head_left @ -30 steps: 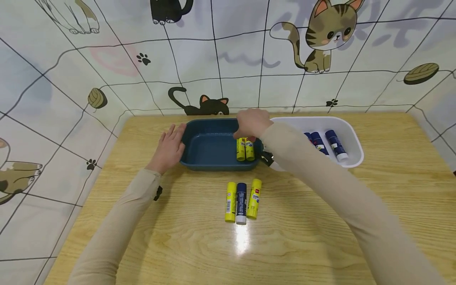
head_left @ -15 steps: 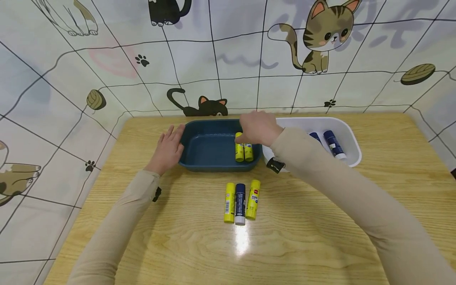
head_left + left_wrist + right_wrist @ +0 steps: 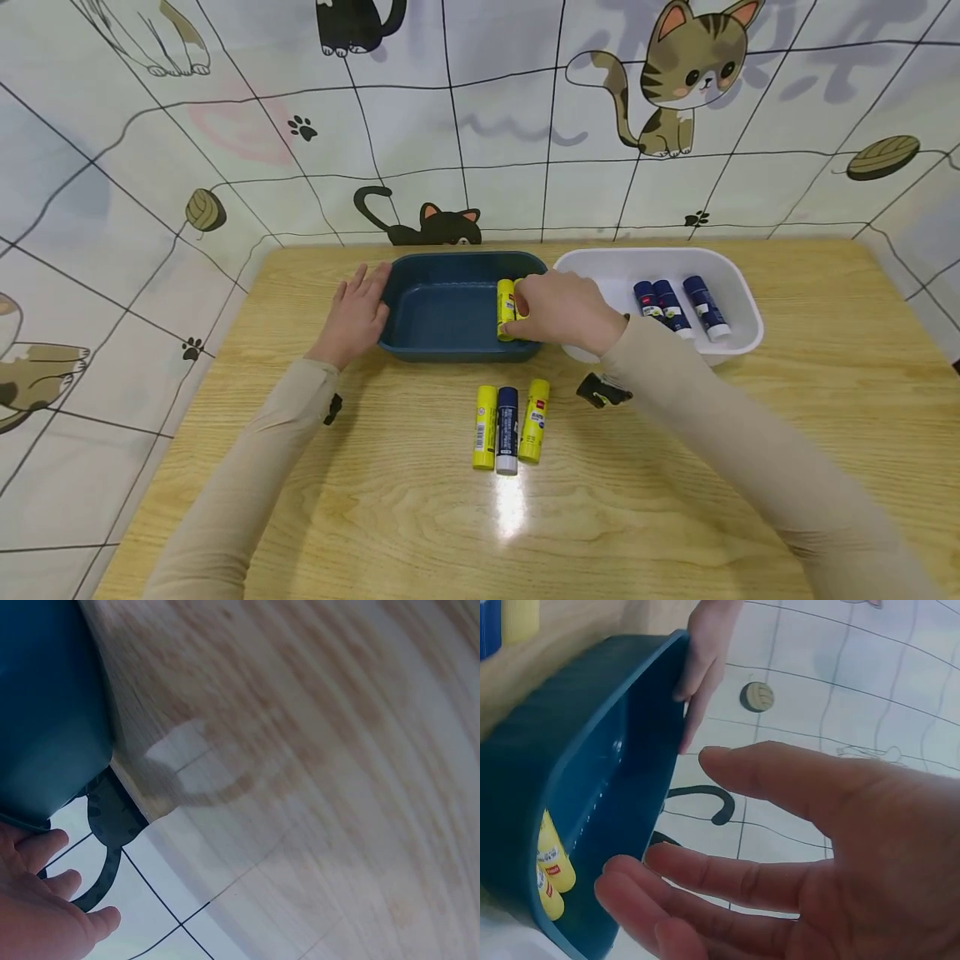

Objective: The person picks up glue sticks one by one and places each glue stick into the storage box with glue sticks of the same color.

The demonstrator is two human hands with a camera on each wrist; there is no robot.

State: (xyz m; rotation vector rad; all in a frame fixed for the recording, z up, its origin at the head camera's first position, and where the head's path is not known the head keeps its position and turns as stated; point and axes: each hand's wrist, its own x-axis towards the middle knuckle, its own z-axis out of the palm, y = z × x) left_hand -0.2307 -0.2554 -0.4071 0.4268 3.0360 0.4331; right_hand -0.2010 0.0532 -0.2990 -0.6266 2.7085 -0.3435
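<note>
My left hand (image 3: 352, 312) rests against the left end of a dark blue plastic bin (image 3: 442, 317), its fingers extended along the rim. Over the right end of that bin is my right hand (image 3: 566, 308), thumb and fingers spread with nothing between them in the right wrist view. Two yellow glue sticks lie side by side in the bin beneath it; the left glue stick (image 3: 506, 304) shows, while the other is mostly covered by the hand. In the right wrist view both yellow glue sticks (image 3: 556, 859) appear against the bin wall.
A white bin (image 3: 607, 271) stands right of the blue one, holding three navy glue sticks (image 3: 705, 307). On the wooden table in front lie a yellow glue stick (image 3: 485, 427), a navy glue stick (image 3: 507, 429) and another yellow glue stick (image 3: 534, 422). A cat-print backdrop (image 3: 510, 125) rises behind.
My right hand has moved from the bin's far edge toward its front and slightly right, now covering much of the right yellow glue stick. The left hand has stayed in place.
</note>
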